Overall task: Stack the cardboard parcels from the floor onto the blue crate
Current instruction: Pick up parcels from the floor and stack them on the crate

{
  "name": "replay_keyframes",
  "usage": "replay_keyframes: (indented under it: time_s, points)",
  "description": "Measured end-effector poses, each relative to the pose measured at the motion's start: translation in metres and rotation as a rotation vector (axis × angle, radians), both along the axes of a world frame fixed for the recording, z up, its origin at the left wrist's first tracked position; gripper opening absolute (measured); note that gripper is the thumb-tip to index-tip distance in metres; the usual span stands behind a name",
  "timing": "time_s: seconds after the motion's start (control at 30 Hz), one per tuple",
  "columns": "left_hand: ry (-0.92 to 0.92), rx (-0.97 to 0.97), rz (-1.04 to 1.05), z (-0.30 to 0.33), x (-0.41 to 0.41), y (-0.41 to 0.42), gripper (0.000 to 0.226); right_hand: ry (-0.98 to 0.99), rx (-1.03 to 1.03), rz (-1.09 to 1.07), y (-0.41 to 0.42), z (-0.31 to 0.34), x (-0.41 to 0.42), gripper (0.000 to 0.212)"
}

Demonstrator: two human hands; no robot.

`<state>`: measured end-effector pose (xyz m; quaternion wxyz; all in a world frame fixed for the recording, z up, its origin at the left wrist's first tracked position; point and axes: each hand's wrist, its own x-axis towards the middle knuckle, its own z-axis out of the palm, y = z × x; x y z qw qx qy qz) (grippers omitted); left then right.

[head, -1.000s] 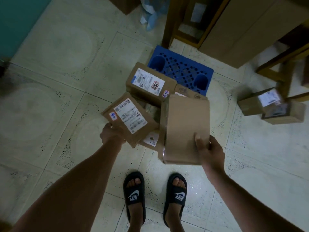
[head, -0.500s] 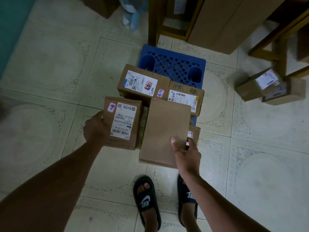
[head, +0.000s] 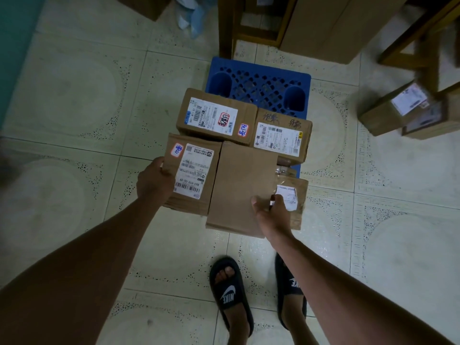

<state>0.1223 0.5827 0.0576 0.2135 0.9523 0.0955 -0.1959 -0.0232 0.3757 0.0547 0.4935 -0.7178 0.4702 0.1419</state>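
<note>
The blue crate (head: 258, 80) stands on the tiled floor ahead of my feet, its far half bare. Two labelled parcels sit side by side on it, one at the left (head: 216, 117) and one at the right (head: 282, 136). My left hand (head: 154, 180) grips the left edge of a labelled parcel (head: 193, 173) at the front left. My right hand (head: 270, 211) holds the near right corner of a plain cardboard parcel (head: 242, 188), thumb on top. A lower parcel (head: 293, 195) shows under that hand at the right.
Two more parcels (head: 408, 110) lie on the floor at the right, beside wooden furniture legs (head: 423, 46). A large cardboard panel (head: 323, 26) and a wooden frame (head: 231, 23) stand behind the crate. My sandalled feet (head: 231, 292) are just in front of the stack.
Both parcels were tilted in my hands a second ago; they now lie flat and squared up side by side at the front of the stack. The view moved closer.
</note>
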Motion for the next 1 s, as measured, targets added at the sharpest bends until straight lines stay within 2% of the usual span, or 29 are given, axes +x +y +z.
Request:
replay_keyframes:
  time_s: [0.13,0.33,0.4,0.5,0.63,0.77,0.83,0.9,1.0]
  points:
    - [0.047,-0.022,-0.005,0.002,0.004,-0.001,0.04,0.011,0.015,0.02,-0.004,0.0,0.002,0.028]
    - [0.147,-0.072,0.089,0.004,0.002,-0.009,0.058,0.002,0.051,0.034,-0.009,0.004,-0.001,0.038]
    - [0.1,-0.044,0.129,0.012,-0.001,-0.012,0.066,0.014,0.027,0.032,-0.012,0.008,-0.001,0.048]
    - [-0.028,0.043,0.06,0.033,-0.002,-0.019,0.062,0.007,-0.004,-0.013,-0.022,0.025,0.003,0.06]
    - [-0.093,-0.003,-0.03,0.066,0.004,-0.045,0.047,-0.052,-0.046,-0.034,-0.046,0.068,0.021,0.044]
    - [-0.052,-0.094,-0.092,0.101,0.014,-0.109,0.039,-0.145,-0.029,-0.053,-0.09,0.11,0.044,0.036]
    - [0.002,-0.15,-0.132,0.114,0.017,-0.151,0.044,-0.166,-0.049,-0.075,-0.123,0.125,0.053,0.047]
    - [0.026,-0.184,-0.209,0.12,0.02,-0.199,0.037,-0.165,-0.074,-0.101,-0.164,0.133,0.059,0.057]
    - [0.078,-0.242,-0.238,0.12,0.021,-0.28,0.034,-0.162,-0.1,-0.146,-0.233,0.129,0.06,0.059]
